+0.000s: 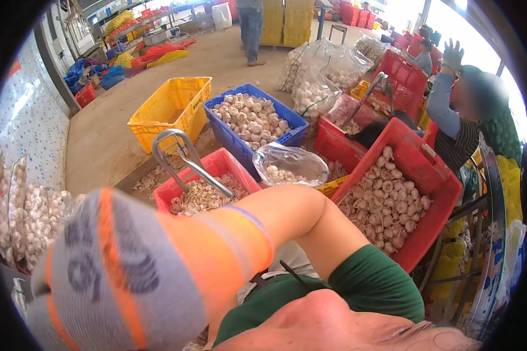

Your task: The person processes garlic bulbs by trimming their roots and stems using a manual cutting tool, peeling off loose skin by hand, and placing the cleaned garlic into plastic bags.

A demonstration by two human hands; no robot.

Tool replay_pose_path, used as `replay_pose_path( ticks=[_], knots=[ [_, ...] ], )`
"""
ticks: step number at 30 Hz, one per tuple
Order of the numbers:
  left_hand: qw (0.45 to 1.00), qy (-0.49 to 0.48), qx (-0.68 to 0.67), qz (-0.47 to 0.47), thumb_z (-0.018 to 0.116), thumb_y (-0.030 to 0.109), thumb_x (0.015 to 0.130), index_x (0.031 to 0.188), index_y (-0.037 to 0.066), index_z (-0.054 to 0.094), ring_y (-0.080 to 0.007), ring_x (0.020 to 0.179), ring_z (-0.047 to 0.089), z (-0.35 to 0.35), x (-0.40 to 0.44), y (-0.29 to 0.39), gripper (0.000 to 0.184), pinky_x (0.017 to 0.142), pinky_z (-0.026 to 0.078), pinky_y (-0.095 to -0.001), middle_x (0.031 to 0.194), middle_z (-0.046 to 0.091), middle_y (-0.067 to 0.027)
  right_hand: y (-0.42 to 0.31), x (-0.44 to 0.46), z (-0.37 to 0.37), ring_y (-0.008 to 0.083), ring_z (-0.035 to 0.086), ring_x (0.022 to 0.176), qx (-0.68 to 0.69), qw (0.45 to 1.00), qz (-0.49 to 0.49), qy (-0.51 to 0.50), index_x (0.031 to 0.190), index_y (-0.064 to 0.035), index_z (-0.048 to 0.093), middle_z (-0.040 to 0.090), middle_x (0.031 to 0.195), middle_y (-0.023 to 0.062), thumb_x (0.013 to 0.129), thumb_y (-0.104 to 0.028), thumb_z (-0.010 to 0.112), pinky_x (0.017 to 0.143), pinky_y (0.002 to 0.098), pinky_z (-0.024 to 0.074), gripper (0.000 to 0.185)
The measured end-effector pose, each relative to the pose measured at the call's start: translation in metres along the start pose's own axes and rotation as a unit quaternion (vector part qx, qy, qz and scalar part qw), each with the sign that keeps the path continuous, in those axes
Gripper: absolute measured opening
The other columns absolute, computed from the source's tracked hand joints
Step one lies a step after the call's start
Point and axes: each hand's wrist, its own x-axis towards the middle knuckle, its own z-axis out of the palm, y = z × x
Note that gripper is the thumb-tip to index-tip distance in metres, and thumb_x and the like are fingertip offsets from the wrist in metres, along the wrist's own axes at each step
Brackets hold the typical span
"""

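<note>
My right hand (120, 275), in a grey and orange knitted glove, is raised very close to the camera at lower left. Its fingers are mostly hidden or cut off, so whether it holds anything cannot be made out. The bare forearm bends back to a green sleeve (377, 284). Beyond the arm, a red crate (240, 162) holds garlic scraps (208, 196) and a metal-handled tool (184, 161). A tilted red crate (430, 175) of garlic bulbs (386, 202) is at right. My left hand is not visible.
Behind are a yellow crate (152, 123), a blue crate (231, 136) of garlic, an open plastic bag (293, 161) and filled bags (313, 88). A co-worker (462, 126) at right raises a gloved hand. Another person (252, 29) stands at the back. Netted garlic (38, 222) is at left.
</note>
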Motion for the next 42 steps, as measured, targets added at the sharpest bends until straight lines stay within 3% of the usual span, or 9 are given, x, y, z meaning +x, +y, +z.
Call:
replay_pose_path(
  ticks=[7, 10, 14, 20, 30, 32, 33, 36, 42],
  knots=[
    [1.0, 0.0, -0.005, 0.007, 0.068, 0.028, 0.08, 0.099, 0.005, 0.053, -0.0111, 0.069, 0.054, -0.002, 0.003, -0.001, 0.034, 0.058, 0.047, -0.0247, 0.087, 0.057, -0.0059, -0.003, -0.021, 0.014, 0.0285, 0.058, 0.064, -0.086, 0.986, 0.016, -0.144, 0.088, -0.0105, 0.06, 0.058, 0.068, 0.0073, 0.065, -0.041, 0.072, 0.054, 0.0359, 0.0438, 0.039],
    [1.0, -0.001, -0.004, 0.009, 0.068, 0.029, 0.079, 0.098, 0.005, 0.053, -0.0109, 0.069, 0.053, -0.004, 0.002, -0.006, 0.034, 0.058, 0.047, -0.0246, 0.086, 0.057, -0.0058, 0.005, -0.03, -0.018, 0.0288, 0.058, 0.064, -0.101, 0.987, 0.103, -0.07, 0.09, -0.011, 0.06, 0.058, 0.068, 0.0066, 0.068, -0.041, 0.071, 0.054, 0.0361, 0.0437, 0.039],
    [1.0, -0.006, -0.001, 0.008, 0.068, 0.029, 0.079, 0.097, 0.005, 0.054, -0.0107, 0.068, 0.053, -0.011, 0.01, -0.012, 0.033, 0.058, 0.046, -0.0245, 0.086, 0.057, -0.0057, -0.018, -0.01, -0.084, 0.0197, 0.058, 0.056, -0.045, 0.993, 0.097, 0.045, 0.084, -0.0098, 0.06, 0.056, 0.064, 0.0011, 0.078, -0.036, 0.063, 0.052, 0.0319, 0.0434, 0.028],
    [0.999, -0.051, 0.008, 0.014, 0.068, 0.03, 0.079, 0.095, 0.005, 0.055, -0.0103, 0.068, 0.052, -0.026, 0.034, -0.038, 0.033, 0.058, 0.046, -0.0242, 0.085, 0.057, -0.0055, -0.065, -0.017, -0.124, 0.0192, 0.057, 0.056, -0.072, 0.989, 0.01, 0.132, 0.084, -0.0091, 0.06, 0.056, 0.064, 0.0014, 0.078, -0.034, 0.062, 0.052, 0.0315, 0.0435, 0.026],
    [1.0, 0.024, -0.015, 0.001, 0.071, 0.031, 0.076, 0.101, 0.006, 0.046, -0.0171, 0.061, 0.058, 0.009, -0.007, -0.003, 0.044, 0.047, 0.052, -0.032, 0.082, 0.056, -0.0072, -0.097, -0.048, -0.149, 0.0183, 0.057, 0.054, -0.214, 0.953, -0.055, 0.208, 0.083, -0.008, 0.06, 0.056, 0.064, 0.0018, 0.079, -0.03, 0.059, 0.051, 0.031, 0.0435, 0.022],
    [0.999, 0.002, -0.012, 0.047, 0.071, 0.03, 0.076, 0.101, 0.006, 0.046, -0.0171, 0.061, 0.058, 0.004, 0.0, -0.007, 0.043, 0.047, 0.052, -0.0316, 0.08, 0.056, -0.0066, -0.1, -0.053, -0.151, 0.0181, 0.056, 0.054, -0.237, 0.944, -0.061, 0.22, 0.083, -0.0078, 0.06, 0.056, 0.063, 0.0019, 0.079, -0.029, 0.059, 0.051, 0.0308, 0.0435, 0.022],
    [0.999, -0.048, -0.005, -0.014, 0.071, 0.029, 0.076, 0.101, 0.006, 0.046, -0.0166, 0.06, 0.058, -0.011, 0.016, -0.019, 0.043, 0.047, 0.052, -0.0312, 0.079, 0.056, -0.0063, -0.101, -0.055, -0.152, 0.018, 0.056, 0.054, -0.248, 0.94, -0.065, 0.226, 0.083, -0.0076, 0.06, 0.056, 0.063, 0.0019, 0.079, -0.029, 0.059, 0.051, 0.0308, 0.0435, 0.022],
    [0.996, -0.078, -0.042, -0.003, 0.071, 0.029, 0.076, 0.101, 0.005, 0.046, -0.0171, 0.056, 0.059, -0.012, 0.014, -0.019, 0.042, 0.045, 0.052, -0.0311, 0.077, 0.057, -0.0073, -0.106, -0.065, -0.154, 0.0177, 0.056, 0.054, -0.276, 0.928, -0.075, 0.239, 0.083, -0.0073, 0.06, 0.056, 0.063, 0.0021, 0.08, -0.028, 0.058, 0.051, 0.0306, 0.0436, 0.021],
    [0.998, -0.044, -0.051, -0.004, 0.07, 0.026, 0.077, 0.103, 0.004, 0.044, -0.02, 0.052, 0.06, 0.003, -0.004, -0.002, 0.042, 0.041, 0.051, -0.0321, 0.077, 0.059, -0.0106, -0.122, -0.08, -0.154, 0.0172, 0.056, 0.053, -0.329, 0.904, -0.114, 0.248, 0.082, -0.0066, 0.06, 0.056, 0.063, 0.0023, 0.08, -0.025, 0.056, 0.051, 0.0303, 0.0436, 0.019]
  ],
)
